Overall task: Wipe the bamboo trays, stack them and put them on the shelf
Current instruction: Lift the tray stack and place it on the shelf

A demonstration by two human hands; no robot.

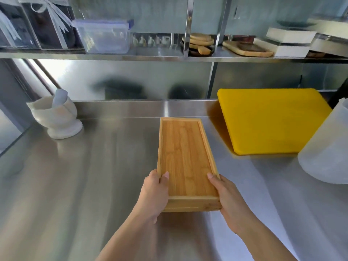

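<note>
A stack of bamboo trays (188, 161) sits in the middle of the view, long side running away from the person, over a steel counter (84, 176). The near end shows layered edges, so more than one tray is stacked, though how many is hard to tell. Whether the stack rests on the counter or is lifted just off it cannot be told.

The left hand (155, 194) grips the near left corner, thumb over the top rim and fingers wrapped underneath and out of sight. The right hand (228, 200) grips the near right corner the same way, thumb on the rim, fingers closed around the side and bottom.

Just to the right of the trays, a yellow cutting board (271, 121) lies on the counter, its far edge leaning toward the steel back wall. A white, translucent tub (327, 151) stands at the right edge. To the left, well apart from the trays, is a white mortar (58, 117) with a pestle (59, 97) in it.

Above, a steel shelf (150, 56) carries a clear plastic box (104, 35), wooden boards (201, 43), a wooden tray (248, 48) and white boxes (288, 41).
</note>
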